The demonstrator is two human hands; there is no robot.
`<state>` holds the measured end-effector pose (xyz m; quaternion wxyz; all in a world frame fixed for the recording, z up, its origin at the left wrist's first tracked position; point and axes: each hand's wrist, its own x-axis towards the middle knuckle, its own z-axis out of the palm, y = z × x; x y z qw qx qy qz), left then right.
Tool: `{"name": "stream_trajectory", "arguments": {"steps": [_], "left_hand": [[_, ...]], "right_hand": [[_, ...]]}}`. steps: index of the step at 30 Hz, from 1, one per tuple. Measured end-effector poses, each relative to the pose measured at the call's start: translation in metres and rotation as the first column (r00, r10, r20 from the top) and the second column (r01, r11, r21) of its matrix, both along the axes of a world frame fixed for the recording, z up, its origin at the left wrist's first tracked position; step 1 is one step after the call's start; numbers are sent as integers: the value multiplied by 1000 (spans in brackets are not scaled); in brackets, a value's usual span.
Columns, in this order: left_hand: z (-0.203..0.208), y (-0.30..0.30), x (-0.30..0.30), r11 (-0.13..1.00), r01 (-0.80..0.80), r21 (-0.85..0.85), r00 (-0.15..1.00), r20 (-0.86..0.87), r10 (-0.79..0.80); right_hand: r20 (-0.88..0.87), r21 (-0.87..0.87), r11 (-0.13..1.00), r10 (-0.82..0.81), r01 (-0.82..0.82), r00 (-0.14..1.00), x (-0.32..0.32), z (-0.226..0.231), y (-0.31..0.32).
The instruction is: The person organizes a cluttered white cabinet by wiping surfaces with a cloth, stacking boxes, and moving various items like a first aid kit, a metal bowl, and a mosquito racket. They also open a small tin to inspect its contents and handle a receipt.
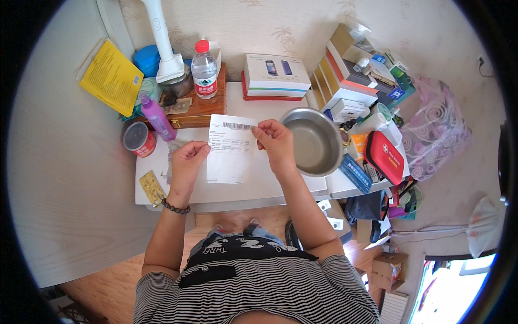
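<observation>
A white printed sheet of paper (232, 164) with a barcode along its top is held up over the white table. My left hand (187, 163) pinches its left edge between thumb and fingers. At the upper right edge, beside the barcode, my right hand (276, 144) pinches the same sheet. A round steel basin (313, 141) stands on the table just right of my right hand. Left of the sheet, a purple spray bottle (156, 116) leans near a red tub with a dark lid (139, 139).
Behind the sheet are a water bottle (205, 73) on a wooden box (200, 114) and a white phone box (277, 73). Stacked boxes (345, 81) and a red first-aid case (384, 156) crowd the right side. A yellow packet (152, 187) lies near the front left edge.
</observation>
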<state>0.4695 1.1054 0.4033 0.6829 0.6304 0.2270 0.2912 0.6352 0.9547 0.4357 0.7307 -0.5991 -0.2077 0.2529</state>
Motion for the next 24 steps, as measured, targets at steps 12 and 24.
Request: {"name": "stream_trajectory", "arguments": {"steps": [12,24], "left_hand": [[1,-5,1,996,-49,-76,999,21,50],[-5,-5,-4,994,39,-104,991,128,-25]], "right_hand": [[-90,-21,976,215,-217,972,-19,-22,-23],[-257,94,986,155,-135,954,-24,-33,-25]]}}
